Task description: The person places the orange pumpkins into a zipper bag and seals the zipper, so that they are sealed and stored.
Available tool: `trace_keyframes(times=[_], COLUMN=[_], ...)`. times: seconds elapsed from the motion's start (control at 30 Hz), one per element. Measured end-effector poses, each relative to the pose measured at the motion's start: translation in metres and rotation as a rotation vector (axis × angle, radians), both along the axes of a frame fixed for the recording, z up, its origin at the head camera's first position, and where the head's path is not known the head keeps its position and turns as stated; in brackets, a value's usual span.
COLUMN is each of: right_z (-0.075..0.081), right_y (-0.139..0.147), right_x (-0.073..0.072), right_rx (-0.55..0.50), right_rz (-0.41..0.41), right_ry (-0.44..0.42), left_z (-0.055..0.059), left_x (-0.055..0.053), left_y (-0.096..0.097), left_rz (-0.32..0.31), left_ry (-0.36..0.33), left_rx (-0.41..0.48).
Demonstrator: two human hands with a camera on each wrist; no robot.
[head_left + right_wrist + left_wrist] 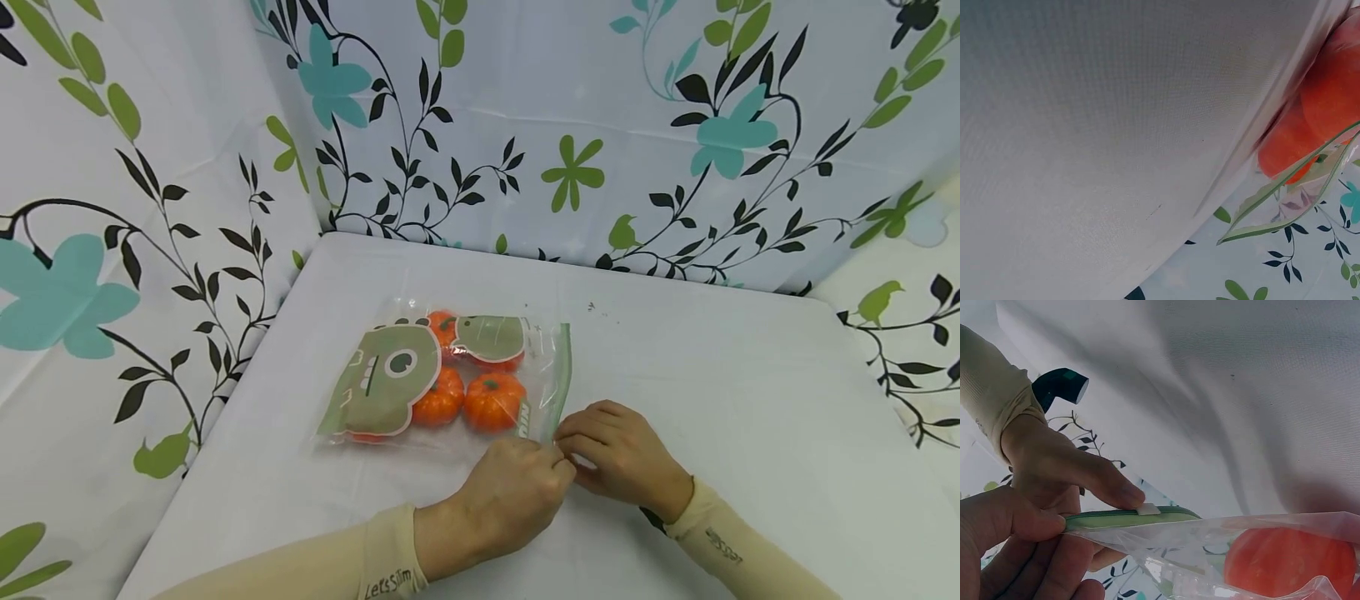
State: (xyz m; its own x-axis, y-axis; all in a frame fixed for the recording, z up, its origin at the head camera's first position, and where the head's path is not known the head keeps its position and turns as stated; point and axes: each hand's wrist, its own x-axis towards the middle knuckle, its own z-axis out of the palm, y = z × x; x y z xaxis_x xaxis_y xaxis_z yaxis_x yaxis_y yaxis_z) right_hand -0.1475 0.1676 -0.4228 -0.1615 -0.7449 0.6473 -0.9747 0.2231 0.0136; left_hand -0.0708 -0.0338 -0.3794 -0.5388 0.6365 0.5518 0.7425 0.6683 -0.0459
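Note:
A clear slider zip bag [542,354] with a green cartoon dinosaur print lies on the table, holding several small orange pumpkins [495,402]. My left hand [517,487] pinches the near corner of its green zip strip [1110,520] between thumb and curled fingers. Just beyond, my right hand [622,454] grips the same strip, its thumb at the small white slider [1148,509]. In the right wrist view the two green edges [1260,230] of the bag's mouth stand apart at the far end, and no hand shows there.
The bag rests on a white-covered table [712,375]. Behind and to the left hang white curtains [480,108] printed with leaves and flowers. A few dark specks [600,310] mark the cloth beyond the bag.

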Motion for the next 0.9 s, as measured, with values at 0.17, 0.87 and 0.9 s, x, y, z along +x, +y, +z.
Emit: trace_keyframes(times=[0.17,0.87,0.9], right_z=[-0.001,-0.010,-0.010], right_y=[-0.001,-0.009,-0.010], right_x=[-0.003,-0.038,-0.041], right_rx=[0.031,0.207,0.217], right_rz=[-0.026,-0.175,-0.179], right_ry=[-0.007,0.016,0.023], left_z=[0.004,0.012,0.012], left_x=[0.002,0.004,0.004], left_y=[-0.002,-0.005,-0.005], left_rz=[-0.011,-0.032,-0.031], left_ry=[-0.028,-0.070,-0.069], left_rx=[-0.013,-0.001,0.009])
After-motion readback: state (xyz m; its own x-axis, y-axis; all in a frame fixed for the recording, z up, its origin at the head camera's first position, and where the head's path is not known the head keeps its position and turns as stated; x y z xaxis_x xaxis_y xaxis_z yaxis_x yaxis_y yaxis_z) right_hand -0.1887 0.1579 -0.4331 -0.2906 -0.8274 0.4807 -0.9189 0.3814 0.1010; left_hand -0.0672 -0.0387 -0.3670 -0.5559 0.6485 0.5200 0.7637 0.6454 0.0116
